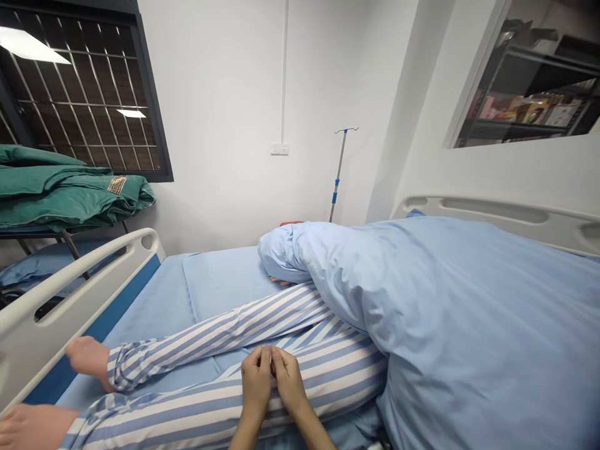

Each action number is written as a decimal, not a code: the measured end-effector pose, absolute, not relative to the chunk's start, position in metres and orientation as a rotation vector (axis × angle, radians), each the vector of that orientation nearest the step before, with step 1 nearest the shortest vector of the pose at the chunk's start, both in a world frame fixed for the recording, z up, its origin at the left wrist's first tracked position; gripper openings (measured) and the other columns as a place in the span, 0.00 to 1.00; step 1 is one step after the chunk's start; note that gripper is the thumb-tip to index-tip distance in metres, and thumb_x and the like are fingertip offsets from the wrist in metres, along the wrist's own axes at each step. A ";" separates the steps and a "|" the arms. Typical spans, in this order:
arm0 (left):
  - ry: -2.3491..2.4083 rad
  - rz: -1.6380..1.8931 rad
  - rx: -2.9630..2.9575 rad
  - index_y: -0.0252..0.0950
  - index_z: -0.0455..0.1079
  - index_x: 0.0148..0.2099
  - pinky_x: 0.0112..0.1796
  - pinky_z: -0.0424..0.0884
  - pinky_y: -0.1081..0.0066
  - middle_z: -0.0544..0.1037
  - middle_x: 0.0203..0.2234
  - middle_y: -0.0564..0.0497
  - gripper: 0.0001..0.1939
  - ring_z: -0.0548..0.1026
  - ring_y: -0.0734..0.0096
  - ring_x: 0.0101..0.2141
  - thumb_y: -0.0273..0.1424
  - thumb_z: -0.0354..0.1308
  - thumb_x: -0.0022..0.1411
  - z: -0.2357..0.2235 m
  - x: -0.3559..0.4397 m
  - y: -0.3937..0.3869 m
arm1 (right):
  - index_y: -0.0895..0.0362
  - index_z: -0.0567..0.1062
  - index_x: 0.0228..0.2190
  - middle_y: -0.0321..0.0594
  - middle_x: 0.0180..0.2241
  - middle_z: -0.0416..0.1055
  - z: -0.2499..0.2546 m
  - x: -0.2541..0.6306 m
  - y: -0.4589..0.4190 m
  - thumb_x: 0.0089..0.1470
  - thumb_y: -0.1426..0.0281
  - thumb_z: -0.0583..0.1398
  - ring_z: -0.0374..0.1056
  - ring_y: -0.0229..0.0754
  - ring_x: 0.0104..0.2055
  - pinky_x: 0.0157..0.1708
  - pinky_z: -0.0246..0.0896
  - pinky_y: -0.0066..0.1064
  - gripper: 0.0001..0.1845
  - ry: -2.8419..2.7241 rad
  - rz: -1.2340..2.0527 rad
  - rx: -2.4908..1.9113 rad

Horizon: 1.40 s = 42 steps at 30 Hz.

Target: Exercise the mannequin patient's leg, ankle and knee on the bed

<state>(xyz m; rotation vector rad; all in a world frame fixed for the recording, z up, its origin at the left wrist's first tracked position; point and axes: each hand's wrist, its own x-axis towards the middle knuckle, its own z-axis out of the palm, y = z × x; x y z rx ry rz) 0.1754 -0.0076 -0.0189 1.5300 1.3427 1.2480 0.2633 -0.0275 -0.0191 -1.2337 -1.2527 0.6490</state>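
Head view: left hand [255, 378] and right hand [288, 378] are held close together over the striped trousers [201, 409], each grip curled, fingers pressed together; whether anything's pinched inside can't really be told. Trousers are stretched along the bed [225, 272], top end covered by a blue quilt [450, 312].

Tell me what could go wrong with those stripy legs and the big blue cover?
The puffy light-blue fabric quilt bunches over the blue-and-white striped fabric trousers, so it might slip toward the bare left hand and bare right hand. The farther bare foot looks close to the cream-and-blue footboard and could bump it.
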 end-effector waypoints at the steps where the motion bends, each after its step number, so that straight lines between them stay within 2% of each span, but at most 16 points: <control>1: 1.349 1.232 1.541 0.37 0.51 0.18 0.25 0.53 0.74 0.56 0.14 0.57 0.19 0.56 0.77 0.20 0.42 0.44 0.57 -0.020 0.180 -0.008 | 0.57 0.59 0.17 0.31 0.16 0.54 -0.020 0.268 -0.029 0.57 0.58 0.47 0.50 0.33 0.20 0.22 0.47 0.26 0.22 -1.240 0.637 -1.234; 7: 1.315 1.262 1.509 0.38 0.49 0.19 0.24 0.53 0.74 0.54 0.14 0.58 0.19 0.54 0.77 0.20 0.42 0.44 0.57 -0.014 0.203 -0.012 | 0.57 0.63 0.18 0.34 0.16 0.60 -0.014 0.288 -0.039 0.58 0.62 0.48 0.54 0.34 0.20 0.22 0.44 0.27 0.21 -1.368 0.413 -1.330; 11: 1.320 1.186 1.644 0.38 0.52 0.18 0.24 0.51 0.73 0.57 0.13 0.57 0.19 0.56 0.76 0.19 0.40 0.44 0.57 -0.019 0.217 -0.016 | 0.57 0.64 0.19 0.35 0.17 0.62 -0.006 0.301 -0.039 0.59 0.63 0.46 0.54 0.34 0.20 0.23 0.44 0.27 0.21 -1.380 0.320 -1.366; 15: 1.405 1.121 1.786 0.37 0.55 0.19 0.26 0.51 0.73 0.61 0.13 0.56 0.17 0.58 0.75 0.20 0.37 0.44 0.58 -0.031 0.220 -0.021 | 0.57 0.65 0.19 0.36 0.17 0.63 -0.017 0.312 -0.036 0.60 0.63 0.45 0.56 0.35 0.20 0.24 0.42 0.29 0.22 -1.529 0.171 -1.552; 21: 1.302 1.070 1.822 0.37 0.54 0.19 0.26 0.51 0.73 0.59 0.14 0.57 0.18 0.58 0.76 0.20 0.38 0.42 0.59 -0.028 0.207 -0.020 | 0.57 0.67 0.22 0.39 0.19 0.68 -0.032 0.310 -0.035 0.61 0.63 0.43 0.61 0.36 0.22 0.25 0.41 0.29 0.23 -1.626 -0.022 -1.703; 29: 1.411 0.998 1.969 0.36 0.55 0.19 0.27 0.50 0.74 0.59 0.15 0.57 0.17 0.58 0.76 0.22 0.37 0.43 0.57 -0.027 0.124 -0.012 | 0.57 0.69 0.22 0.40 0.19 0.70 -0.031 0.305 -0.036 0.61 0.63 0.42 0.63 0.37 0.21 0.25 0.39 0.30 0.25 -1.674 -0.210 -1.789; 42: 1.998 0.913 1.880 0.37 0.54 0.22 0.28 0.50 0.75 0.63 0.16 0.56 0.16 0.63 0.76 0.23 0.38 0.42 0.59 -0.040 -0.054 0.010 | 0.57 0.72 0.24 0.40 0.20 0.72 -0.034 0.302 -0.035 0.60 0.62 0.42 0.65 0.38 0.22 0.24 0.38 0.30 0.24 -1.750 -0.303 -1.917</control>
